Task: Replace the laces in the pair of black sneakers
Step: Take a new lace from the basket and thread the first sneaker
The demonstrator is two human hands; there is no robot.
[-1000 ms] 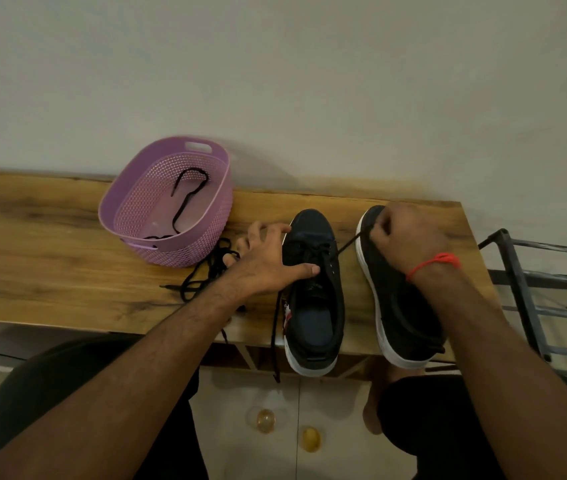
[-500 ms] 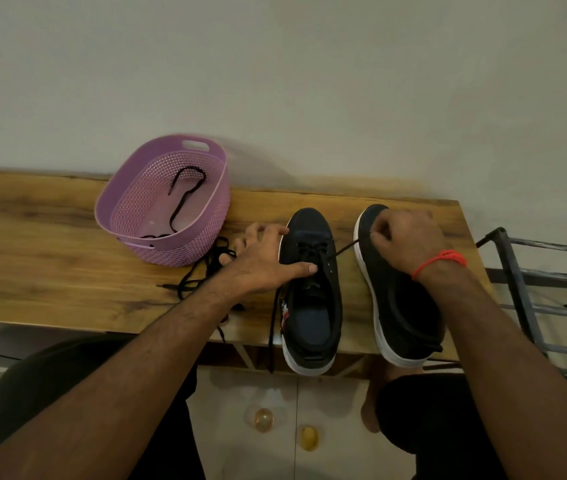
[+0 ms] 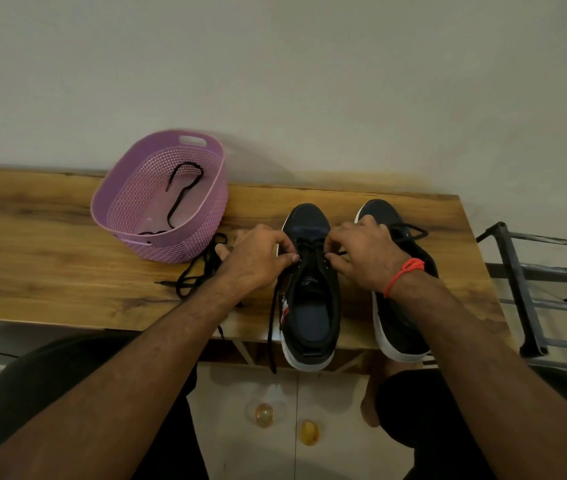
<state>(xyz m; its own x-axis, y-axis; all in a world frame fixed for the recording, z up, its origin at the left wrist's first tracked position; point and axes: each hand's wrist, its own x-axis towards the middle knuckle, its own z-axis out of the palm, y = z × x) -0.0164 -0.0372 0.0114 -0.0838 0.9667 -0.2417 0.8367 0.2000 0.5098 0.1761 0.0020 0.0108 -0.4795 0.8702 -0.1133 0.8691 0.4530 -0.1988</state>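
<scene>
Head view: mid-lacing on left sneaker (image 3: pixel 309 289), sat near the front edge of tabletop (image 3: pixel 50 271), heel overhanging that edge. Left hand (image 3: pixel 258 261) curled, thumb and forefinger pinching at the left eyelet row, lower-middle of the lace-up. Right hand (image 3: pixel 361 254) curled too, fingertips pinching lace (image 3: pixel 313 245) at the right eyelet row. Only the toe-end eyelets threaded; upper ones look empty. One free end (image 3: pixel 271 334) hanging off the front edge beside the sneaker.

Right sneaker (image 3: pixel 399 299) just beside, toward the right edge, a loop of lace (image 3: pixel 410 233) lying across its toe end. Whether actually threaded: can't tell. Task maybe a third done, as a guess.

Next move, by judgement: feed the pinched tip through the next eyelet, pull snug, even up both ends, cross over. Needs a fine tip pinch plus counter-hold on the eyelet flap.

Loose laces (image 3: pixel 202 271) bunched left of the left hand, one more lace (image 3: pixel 181 192) inside purple basket (image 3: pixel 157 244) toward the back edge. Old vs new: not distinguishable.

Hidden: exact eyelet being worked, behind fingers. Lace tips too small to read. Right sneaker's eyelets mostly under right wrist. Metal rack (image 3: pixel 531 299) cut off at right.
</scene>
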